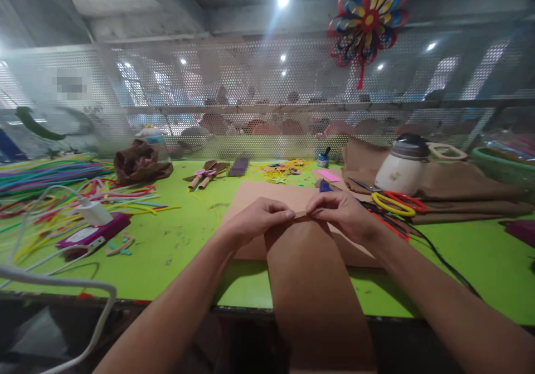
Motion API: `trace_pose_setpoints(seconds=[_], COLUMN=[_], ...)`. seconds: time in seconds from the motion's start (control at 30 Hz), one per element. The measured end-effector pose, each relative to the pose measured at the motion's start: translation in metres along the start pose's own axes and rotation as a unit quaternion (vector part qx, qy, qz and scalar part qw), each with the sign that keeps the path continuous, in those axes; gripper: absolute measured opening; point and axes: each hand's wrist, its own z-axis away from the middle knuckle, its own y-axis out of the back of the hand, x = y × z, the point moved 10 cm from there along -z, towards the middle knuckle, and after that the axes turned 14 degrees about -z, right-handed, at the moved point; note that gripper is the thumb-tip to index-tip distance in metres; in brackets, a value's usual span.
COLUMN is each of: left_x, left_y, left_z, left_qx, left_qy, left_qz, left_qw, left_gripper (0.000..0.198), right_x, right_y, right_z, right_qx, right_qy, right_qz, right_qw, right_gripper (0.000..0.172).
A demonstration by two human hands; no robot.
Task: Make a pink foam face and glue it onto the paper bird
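A long strip of brown paper (313,285) runs from my fingers down over the table's front edge. My left hand (265,216) pinches the left part of its far end between thumb and fingers. At the right part of that same end, my right hand (340,212) is closed on the paper too. The gripped end looks narrowly folded or rolled. Under both hands lies a light brown cardboard sheet (246,195), flat on the green table. Just behind my right hand shows a dark blue object (325,185), mostly hidden.
Scissors with yellow handles (393,204) and scissors with red handles (407,200) lie right, before a cream jug (402,165) and folded brown paper (455,195). Colored strips (54,173), a purple power bank (96,234) and a white cable (106,307) occupy the left.
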Motion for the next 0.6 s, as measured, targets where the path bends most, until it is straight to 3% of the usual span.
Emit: trace_pose_setpoints(seconds=[0.1,0.3,0.43,0.6], left_x=[-0.001,0.003,0.007,0.010], left_y=[0.002,0.002,0.000,-0.004], left_z=[-0.001,-0.001,-0.001,0.000], left_qx=[0.011,0.026,0.028,0.004], left_qy=[-0.001,0.001,0.007,0.021], left_qz=[-0.016,-0.051,-0.072,-0.084], left_qw=[1.000,0.998,0.997,0.996], left_gripper=[0.033,0.031,0.027,0.028], right_x=[0.000,-0.010,-0.006,-0.005], right_y=[0.003,-0.004,-0.012,-0.014], right_z=[0.002,0.007,0.008,0.010], right_qx=[0.007,-0.016,-0.011,-0.001], right_qy=[-0.026,-0.052,-0.082,-0.104], right_qz=[-0.030,-0.010,0.061,0.115], right_qw=[0.999,0.998,0.995,0.988], right_gripper=[0.009,0.034,0.019,0.022])
